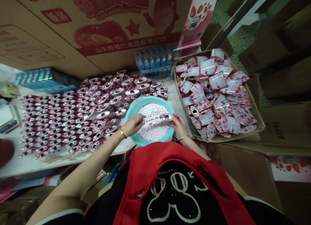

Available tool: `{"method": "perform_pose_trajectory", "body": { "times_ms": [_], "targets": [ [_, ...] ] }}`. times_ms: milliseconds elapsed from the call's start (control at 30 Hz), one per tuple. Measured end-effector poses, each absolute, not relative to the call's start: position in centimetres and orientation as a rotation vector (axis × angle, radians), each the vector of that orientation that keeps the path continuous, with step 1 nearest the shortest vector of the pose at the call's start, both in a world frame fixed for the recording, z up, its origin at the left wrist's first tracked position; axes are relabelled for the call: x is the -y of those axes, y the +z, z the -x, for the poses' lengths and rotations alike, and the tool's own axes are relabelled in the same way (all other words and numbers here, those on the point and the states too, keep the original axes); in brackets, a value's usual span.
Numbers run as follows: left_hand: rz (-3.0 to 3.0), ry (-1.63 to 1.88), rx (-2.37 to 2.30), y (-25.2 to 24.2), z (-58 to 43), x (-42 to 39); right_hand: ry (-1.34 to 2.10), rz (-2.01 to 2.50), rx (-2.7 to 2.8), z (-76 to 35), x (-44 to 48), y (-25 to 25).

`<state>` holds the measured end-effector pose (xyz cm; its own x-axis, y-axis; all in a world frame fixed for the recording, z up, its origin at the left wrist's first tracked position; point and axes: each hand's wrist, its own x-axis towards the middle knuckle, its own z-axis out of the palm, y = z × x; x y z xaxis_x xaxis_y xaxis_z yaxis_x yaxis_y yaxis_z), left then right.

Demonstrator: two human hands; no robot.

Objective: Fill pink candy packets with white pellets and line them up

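A turquoise basin (133,109) full of small white pellets (154,132) sits in front of me. My right hand (179,125) grips a small pink-and-white packet (167,117) with a dark oval opening, held over the basin's right side. From the left, my left hand (133,124) closes its fingers on the end of a narrow strip-like holder (153,118), which reaches across the pellets toward that opening. White pellets seem to lie along it; its exact make is too small to tell. Whether its far end is inside the packet I cannot tell.
Left of the basin, rows of upright packets (70,113) cover the white table (73,162). An open carton (259,123) heaped with packets stands at the right. Blue boxes (154,61) and a large printed carton (104,61) stand behind. A scale (9,118) lies far left.
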<state>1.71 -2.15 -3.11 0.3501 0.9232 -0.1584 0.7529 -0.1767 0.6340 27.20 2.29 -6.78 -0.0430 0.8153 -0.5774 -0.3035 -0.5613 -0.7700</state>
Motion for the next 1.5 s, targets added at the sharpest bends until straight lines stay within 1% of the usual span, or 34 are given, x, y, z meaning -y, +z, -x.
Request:
{"method": "perform_pose_trajectory", "body": {
  "times_ms": [100,267,333,400,533,633,767,900,967,1033,1100,1200,1267,1333,1400,1500],
  "targets": [
    [-2.056,0.184,-1.463,-0.2,-2.1,1.8,1.792,1.393,0.619,-25.8,-2.2,-7.0],
    [-2.162,-0.261,-1.65,3.3,-4.8,1.1,1.83,1.387,0.67,-24.5,-1.9,-7.2],
    [-2.18,-0.359,-1.721,4.5,-6.2,1.0,1.844,1.386,0.666,-24.3,-1.7,-7.3],
    [-2.185,-0.384,-1.753,5.6,-7.6,0.8,1.858,1.382,0.652,-24.2,-1.6,-7.4],
    [-2.179,-0.344,-1.755,7.1,-8.3,0.9,1.905,1.356,0.58,-24.3,-1.5,-7.5],
    [-2.157,-0.238,-1.79,6.9,-6.9,1.5,1.989,1.302,0.534,-24.4,-1.5,-7.1],
    [-2.116,0.072,-1.742,4.2,-4.8,3.7,2.205,1.167,0.55,-23.5,-0.7,-6.1],
    [-2.029,0.195,-1.729,1.2,-3.0,6.4,2.432,1.003,0.643,-21.4,0.5,-4.7],
    [-1.955,0.282,-1.798,0.6,-1.4,7.4,2.472,0.97,0.739,-20.5,0.6,-4.1],
    [-1.853,0.396,-1.964,0.2,0.7,8.0,2.328,1.029,0.934,-20.3,-0.2,-3.7],
    [-1.706,0.43,-2.199,-0.2,3.1,8.3,2.0,1.13,1.181,-21.3,-2.1,-3.7],
    [-1.477,0.227,-2.456,-2.2,6.2,8.2,1.419,1.283,1.489,-25.7,-6.6,-3.8],
    [-1.4,0.068,-2.491,-4.2,7.4,7.7,1.031,1.456,1.685,-30.0,-9.6,-3.5],
    [-1.385,-0.012,-2.463,-6.4,7.9,7.2,0.69,1.701,1.896,-34.4,-11.8,-3.1],
    [-1.39,-0.022,-2.436,-8.1,7.8,6.6,0.497,1.965,2.093,-38.0,-12.7,-2.8],
    [-1.367,-0.024,-2.456,-9.2,7.0,6.0,0.509,2.192,2.395,-41.1,-12.3,-3.0]
  ]
}}
